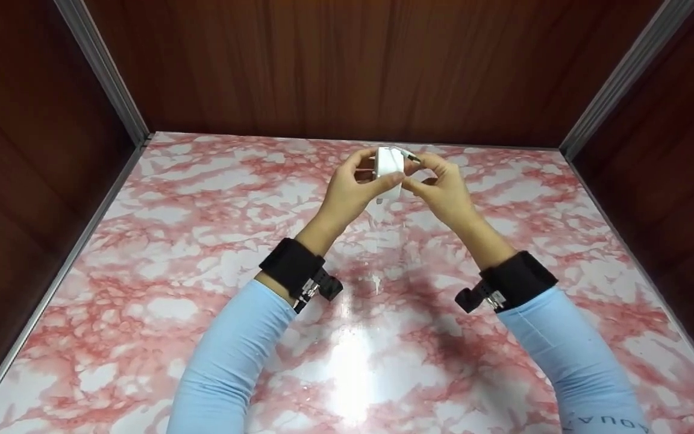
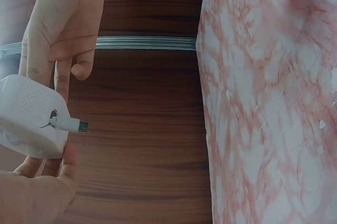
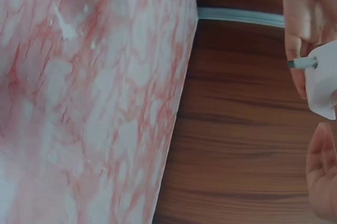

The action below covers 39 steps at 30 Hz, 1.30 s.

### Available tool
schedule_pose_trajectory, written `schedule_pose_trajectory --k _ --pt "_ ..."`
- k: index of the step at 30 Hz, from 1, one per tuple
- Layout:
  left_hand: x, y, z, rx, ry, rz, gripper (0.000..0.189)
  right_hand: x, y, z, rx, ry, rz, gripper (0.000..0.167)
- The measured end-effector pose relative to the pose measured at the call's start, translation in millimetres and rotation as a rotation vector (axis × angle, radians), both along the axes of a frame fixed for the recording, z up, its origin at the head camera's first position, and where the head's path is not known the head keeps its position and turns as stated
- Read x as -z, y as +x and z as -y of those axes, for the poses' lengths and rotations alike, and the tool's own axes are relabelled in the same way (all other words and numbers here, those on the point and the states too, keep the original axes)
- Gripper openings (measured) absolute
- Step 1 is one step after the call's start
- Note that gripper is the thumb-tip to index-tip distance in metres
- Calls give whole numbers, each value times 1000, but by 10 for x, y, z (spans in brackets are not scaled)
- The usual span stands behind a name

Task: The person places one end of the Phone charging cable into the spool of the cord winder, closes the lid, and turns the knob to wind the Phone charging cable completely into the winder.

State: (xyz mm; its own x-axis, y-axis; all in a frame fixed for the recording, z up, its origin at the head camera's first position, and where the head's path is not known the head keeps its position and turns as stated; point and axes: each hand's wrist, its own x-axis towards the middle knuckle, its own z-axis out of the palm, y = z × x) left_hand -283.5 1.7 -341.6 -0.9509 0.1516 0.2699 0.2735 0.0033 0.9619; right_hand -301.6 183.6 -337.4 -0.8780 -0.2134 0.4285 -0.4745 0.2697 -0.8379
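Note:
Both hands meet at a small white charger [image 1: 390, 161], raised over the far part of the table. My left hand [image 1: 350, 188] grips its left side, thumb across the near face and fingers behind. Thin prongs stick out on that side, between the fingers. My right hand [image 1: 446, 187] has thumb and forefinger curled at its right edge, beside a dark-tipped cable end. In the left wrist view, a white plug connector [image 2: 66, 124] with a metal tip projects from an opening in the rounded block. The right wrist view cuts off the charger [image 3: 322, 79] at the frame's edge.
Under the hands spreads a table [image 1: 202, 253] with a red-and-white marbled top and a bright glare patch. Dark wood panels [image 1: 335, 66] stand along the back and both sides, with metal posts [image 1: 109, 72] in the corners. Both wrists wear black straps with small cameras.

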Motion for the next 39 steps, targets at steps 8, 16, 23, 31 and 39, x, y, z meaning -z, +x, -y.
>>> schedule_pose_trajectory --k 8,16,23,31,39 --pt "-23 40 -16 36 -14 -11 58 22 13 53 -140 -448 285 13" --pt "-9 18 2 4 -5 0 59 74 38 22 -160 -251 98 20" --pt "20 26 -10 1 -19 10 61 81 38 56 -111 -236 91 8" --pt "54 35 -5 6 -20 8 61 -59 150 179 -42 -457 512 17" --pt "17 23 20 -3 10 10 59 106 88 77 -74 -191 10 9"
